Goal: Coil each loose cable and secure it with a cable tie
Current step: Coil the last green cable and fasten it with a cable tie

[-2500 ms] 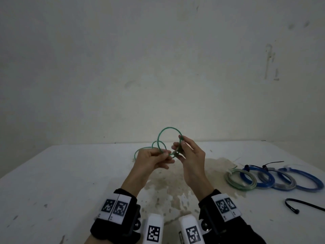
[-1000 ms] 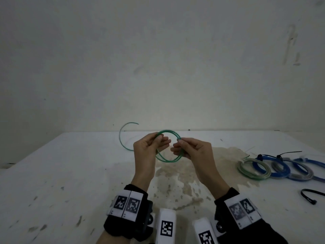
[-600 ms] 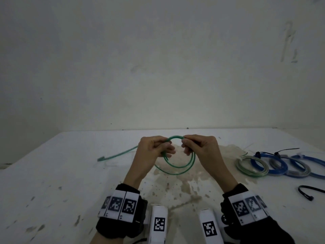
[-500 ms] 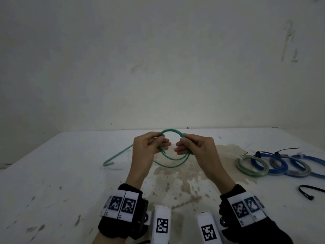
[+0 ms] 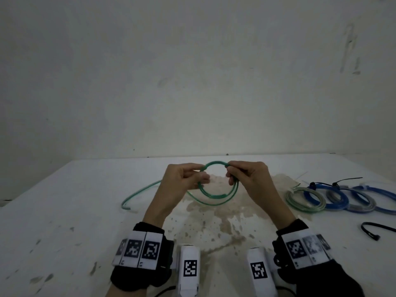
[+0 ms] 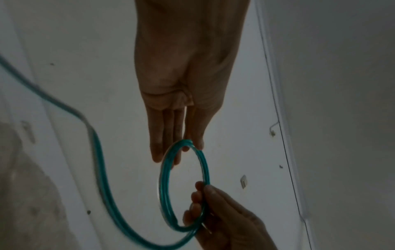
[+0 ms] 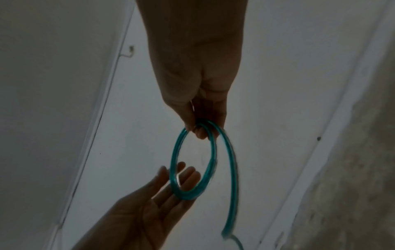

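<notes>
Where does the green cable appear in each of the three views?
Head: green cable at centre, coiled between both hands, its tail running left across the table.
Left wrist: coil at lower centre, tail sweeping left.
Right wrist: coil at centre, tail dropping to the lower right.
Shared landmark: the right hand pinching the coil.

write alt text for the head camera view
Two hands hold a partly wound green cable above a stained white table: left hand and right hand pinch the coil's top, its loose tail trailing left. Four tied coils and a black cable tie lie right.
</notes>
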